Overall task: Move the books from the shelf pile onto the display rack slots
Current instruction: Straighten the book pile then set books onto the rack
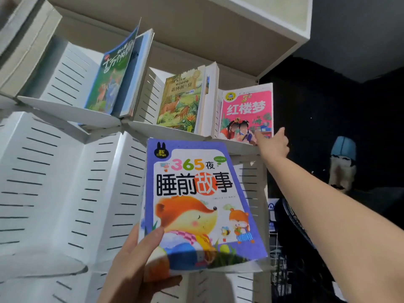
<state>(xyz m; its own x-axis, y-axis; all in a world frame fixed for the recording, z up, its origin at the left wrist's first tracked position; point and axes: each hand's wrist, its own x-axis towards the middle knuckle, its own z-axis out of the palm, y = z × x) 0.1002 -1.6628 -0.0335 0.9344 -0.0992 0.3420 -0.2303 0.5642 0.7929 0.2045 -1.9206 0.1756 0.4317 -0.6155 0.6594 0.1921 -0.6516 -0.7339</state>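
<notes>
My left hand [135, 261] grips the lower left corner of a purple-bordered picture book [196, 204] with a fox on its cover, held up in front of the white slotted display rack [65, 193]. My right hand [273, 144] reaches up to the top right slot, where its straight fingers touch the lower right corner of a pink book [247, 112] standing upright. A yellow-green forest book [181, 99] stands in the middle slot. A green-blue book [113, 73] leans in the left slot with another book behind it.
A white shelf board [218, 29] overhangs the rack's top row. Thick pale volumes [24, 51] sit at the upper left. Lower rack slots [98, 204] hold no books. To the right lie a dark area with a wire basket [277, 248] and a blue-capped object [343, 149].
</notes>
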